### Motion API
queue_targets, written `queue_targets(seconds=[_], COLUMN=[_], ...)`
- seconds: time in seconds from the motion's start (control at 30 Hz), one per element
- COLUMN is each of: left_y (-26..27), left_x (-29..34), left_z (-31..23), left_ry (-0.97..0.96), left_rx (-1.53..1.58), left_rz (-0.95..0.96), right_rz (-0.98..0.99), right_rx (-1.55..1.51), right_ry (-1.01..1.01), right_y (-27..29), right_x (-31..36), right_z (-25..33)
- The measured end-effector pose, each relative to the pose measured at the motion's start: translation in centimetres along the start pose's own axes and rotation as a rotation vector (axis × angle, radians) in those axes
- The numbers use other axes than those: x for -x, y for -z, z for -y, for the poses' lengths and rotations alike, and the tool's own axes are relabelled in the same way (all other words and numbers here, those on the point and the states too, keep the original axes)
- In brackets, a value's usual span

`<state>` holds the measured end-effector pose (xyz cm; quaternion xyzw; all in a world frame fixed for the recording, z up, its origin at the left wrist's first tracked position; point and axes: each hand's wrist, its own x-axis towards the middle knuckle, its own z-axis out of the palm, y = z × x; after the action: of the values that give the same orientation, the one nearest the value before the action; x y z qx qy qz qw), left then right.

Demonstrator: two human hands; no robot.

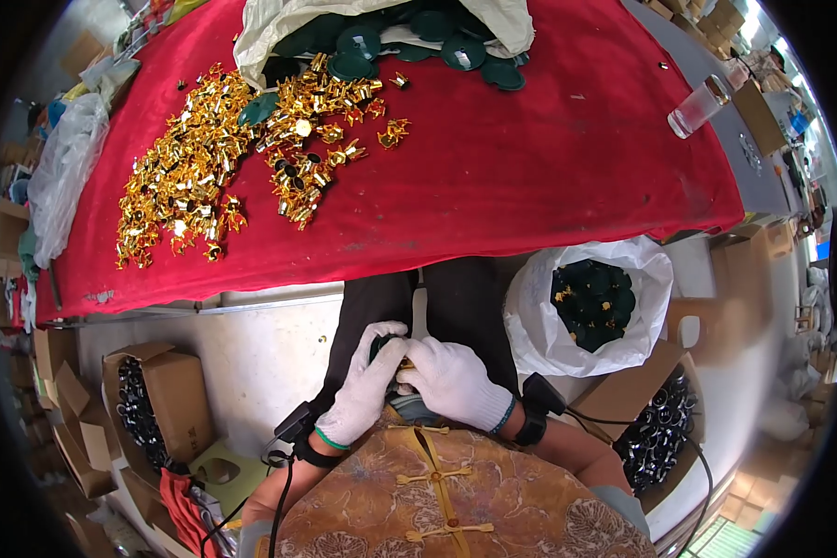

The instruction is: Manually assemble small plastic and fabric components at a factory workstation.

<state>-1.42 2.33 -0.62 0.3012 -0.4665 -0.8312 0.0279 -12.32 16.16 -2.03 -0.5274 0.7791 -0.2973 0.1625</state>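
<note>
Red cloth (pixel 549 177) is covering the worktable ahead. Shiny gold pronged fittings (pixel 191 177) are lying heaped on its left half; flat round dark green discs (pixel 462 53) are spilling from an open cream sack (pixel 256 42) at the far side. Below, a white plastic bag (pixel 656 279) is holding more green discs flecked with gold, and brown cardboard boxes (pixel 181 400) are flanking the legs, glossy black parts inside.

Workpiece is sitting over the lap, between both hands: a dark green rounded piece (pixel 378 348) is showing at the left, a bright gold bit (pixel 405 364) at the right. Fingers are hiding the rest; can't tell if the two are joined.

White-gloved left hand (pixel 361 391) is curling narrow around the green piece. White-gloved right hand (pixel 460 383) is pinching at the gold bit, fingertips meeting the left's.
</note>
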Motion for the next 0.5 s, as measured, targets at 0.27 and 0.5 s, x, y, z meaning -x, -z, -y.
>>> queue_targets(seconds=[0.27,0.5], left_y=[-0.3,-0.8], left_x=[-0.1,-0.1], left_z=[0.2,-1.0], left_ry=[-0.504,-0.277], left_rx=[-0.569,-0.330], left_rz=[0.026,0.033], right_rz=[0.287,-0.151], right_rx=[-1.349,-0.401], right_ry=[-0.768,-0.170], right_y=[2.8,1.0], right_x=[-1.0,-0.5], right_z=[0.2,-0.4])
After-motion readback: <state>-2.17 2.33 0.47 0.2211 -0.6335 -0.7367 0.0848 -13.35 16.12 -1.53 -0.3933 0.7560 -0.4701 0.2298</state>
